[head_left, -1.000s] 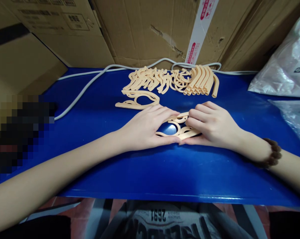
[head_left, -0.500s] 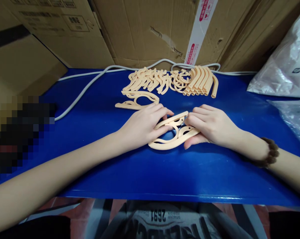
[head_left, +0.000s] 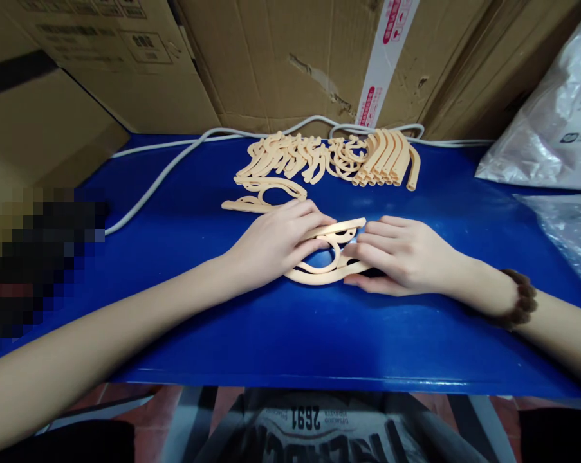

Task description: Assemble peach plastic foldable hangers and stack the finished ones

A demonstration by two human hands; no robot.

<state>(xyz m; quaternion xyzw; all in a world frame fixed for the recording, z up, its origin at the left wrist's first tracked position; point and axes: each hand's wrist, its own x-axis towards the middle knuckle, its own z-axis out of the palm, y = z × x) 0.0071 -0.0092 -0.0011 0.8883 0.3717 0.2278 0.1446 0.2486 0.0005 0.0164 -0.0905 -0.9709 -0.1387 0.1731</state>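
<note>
A cream plastic folding clothes hanger (head_left: 314, 277) is between my hands, low over the blue table. Its two curved arms lie one above the other, with a ring-shaped part in the middle. My left hand (head_left: 283, 241) pinches the upper arm at its left part, thumb below and fingers above; the hanger's left end is partly hidden. At the other side, the fingers and thumb of my right hand (head_left: 403, 257) close around the right end of the lower arm, covering its tip. Another folded hanger (head_left: 266, 206) lies just beyond my left hand.
Behind lie a heap of small curved cream pieces (head_left: 283, 154), several hook-like pieces (head_left: 345, 157) and a stack of bent tubular arms (head_left: 387, 157). A white cable (head_left: 159, 173) runs along the back. Cardboard boxes (head_left: 271, 64) stand behind the blue table (head_left: 290, 347); plastic bags (head_left: 541, 128) are at right.
My right hand has shifted left and slightly down, gripping further along the lower arm. The lower arm has moved slightly up and left. My left hand keeps its hold.
</note>
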